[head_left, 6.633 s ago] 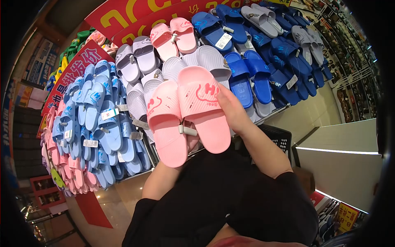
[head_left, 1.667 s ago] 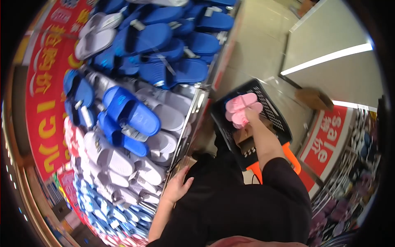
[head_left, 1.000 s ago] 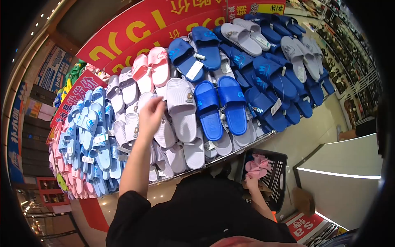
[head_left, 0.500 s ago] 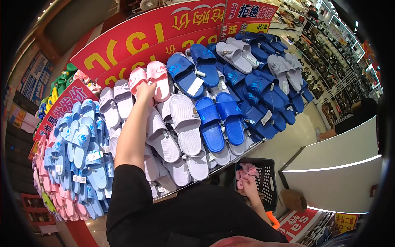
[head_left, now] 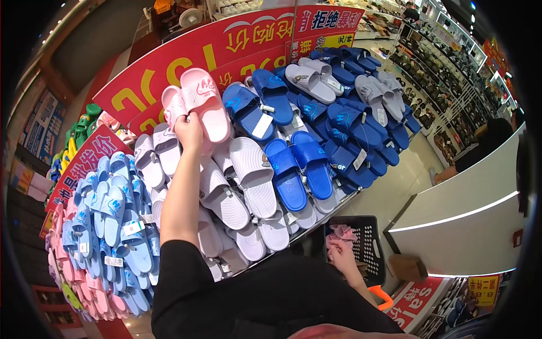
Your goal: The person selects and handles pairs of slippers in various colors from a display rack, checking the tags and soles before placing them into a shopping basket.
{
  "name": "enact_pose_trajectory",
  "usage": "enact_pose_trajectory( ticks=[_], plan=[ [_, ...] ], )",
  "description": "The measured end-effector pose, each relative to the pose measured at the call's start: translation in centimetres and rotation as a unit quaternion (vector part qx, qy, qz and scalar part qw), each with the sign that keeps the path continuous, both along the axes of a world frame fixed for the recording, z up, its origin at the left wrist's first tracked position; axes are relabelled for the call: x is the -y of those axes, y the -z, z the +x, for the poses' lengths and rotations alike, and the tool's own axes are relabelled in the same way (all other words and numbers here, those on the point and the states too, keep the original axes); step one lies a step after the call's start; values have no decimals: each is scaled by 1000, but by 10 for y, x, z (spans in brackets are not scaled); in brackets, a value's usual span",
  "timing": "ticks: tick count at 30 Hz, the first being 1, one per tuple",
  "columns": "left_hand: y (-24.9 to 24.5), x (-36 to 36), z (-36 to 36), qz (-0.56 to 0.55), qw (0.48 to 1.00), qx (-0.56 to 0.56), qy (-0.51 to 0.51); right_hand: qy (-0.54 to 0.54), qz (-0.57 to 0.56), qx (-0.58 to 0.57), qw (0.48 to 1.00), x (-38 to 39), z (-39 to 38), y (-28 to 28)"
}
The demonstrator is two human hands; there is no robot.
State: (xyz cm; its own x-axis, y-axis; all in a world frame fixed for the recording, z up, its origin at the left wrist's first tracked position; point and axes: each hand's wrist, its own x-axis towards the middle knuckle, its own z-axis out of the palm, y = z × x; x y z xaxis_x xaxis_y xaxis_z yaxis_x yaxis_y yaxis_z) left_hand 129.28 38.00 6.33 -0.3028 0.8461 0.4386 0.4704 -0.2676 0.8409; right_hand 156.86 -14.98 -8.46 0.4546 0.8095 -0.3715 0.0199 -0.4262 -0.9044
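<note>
In my left hand [head_left: 189, 129] is a pair of pink slide slippers [head_left: 204, 104], pinched near the heel end and raised above the display. Grey-lilac slippers [head_left: 252, 175] lie just below that hand, and a dark blue slipper [head_left: 247, 108] is to its right. Down at the lower right, my right hand [head_left: 340, 255] is closed on pink slippers [head_left: 342, 233] over a black shopping basket [head_left: 370, 248]. The fingers partly hide these slippers. Near my right forearm is an orange handle [head_left: 383, 298].
Light blue slippers [head_left: 113, 192] hang in a cluster at the left. Red price signs [head_left: 164, 68] stand behind the display. Bright blue slippers [head_left: 313, 164] lie at its front edge. A white counter [head_left: 457, 226] stands at the right, with a person's arm [head_left: 446, 174] behind it.
My left hand has lifted the pink slippers up off the display, toward me, so they appear larger. My right hand stays at the basket; the view has shifted slightly.
</note>
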Motion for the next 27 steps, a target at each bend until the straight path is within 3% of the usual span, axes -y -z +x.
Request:
enact_pose_trajectory(
  ticks=[2, 4, 6, 9, 10, 11, 12, 13, 14, 16, 18, 19, 20, 22, 24, 26, 27],
  plan=[
    [-35, 45, 10, 92, 983, 137, 80, -18, 41, 33, 998, -24, -5, -32],
    [-62, 97, 16, 66, 971, 185, 133, -30, 71, -42, 996, -45, -11, -64],
    [-75, 153, 26, 87, 959, 194, 186, -88, 188, -81, 975, -69, -18, -89],
    [-80, 242, 41, 28, 959, 116, 257, -140, 284, -170, 933, -108, -43, -154],
    [-84, 271, 51, 44, 937, 138, 319, -164, 346, -206, 901, -119, -54, -169],
    [-76, 289, 48, 43, 924, 36, 378, -188, 406, -239, 862, -121, -59, -176],
    [-71, 301, 56, 121, 904, -25, 410, -229, 325, -308, 864, -118, -54, -160],
    [-67, 316, 63, 112, 882, -73, 452, -248, 339, -319, 850, -118, -52, -151],
    [-74, 337, 67, -4, 899, -73, 431, -269, 352, -328, 834, -119, -51, -149],
    [-58, 337, 57, -149, 869, -3, 472, -210, 347, -394, 825, -115, -51, -143],
    [-45, 332, 40, -126, 857, -4, 500, -137, 267, -502, 811, -112, -42, -131],
    [-39, 328, 32, -100, 844, -3, 527, -122, 288, -511, 801, -111, -44, -133],
    [-34, 329, 22, -101, 845, -3, 526, -123, 287, -512, 800, -110, -44, -133],
    [-22, 328, 6, -272, 854, 193, 399, -113, 297, -517, 795, -112, -43, -132],
    [4, 317, 1, -185, 910, 239, 286, -134, 281, -533, 787, -115, -40, -132],
    [18, 312, -1, -207, 895, 263, 296, -155, 266, -548, 778, -120, -41, -136],
    [13, 317, 3, -252, 823, 381, 336, -186, 281, -540, 771, -124, -45, -144]
  ],
)
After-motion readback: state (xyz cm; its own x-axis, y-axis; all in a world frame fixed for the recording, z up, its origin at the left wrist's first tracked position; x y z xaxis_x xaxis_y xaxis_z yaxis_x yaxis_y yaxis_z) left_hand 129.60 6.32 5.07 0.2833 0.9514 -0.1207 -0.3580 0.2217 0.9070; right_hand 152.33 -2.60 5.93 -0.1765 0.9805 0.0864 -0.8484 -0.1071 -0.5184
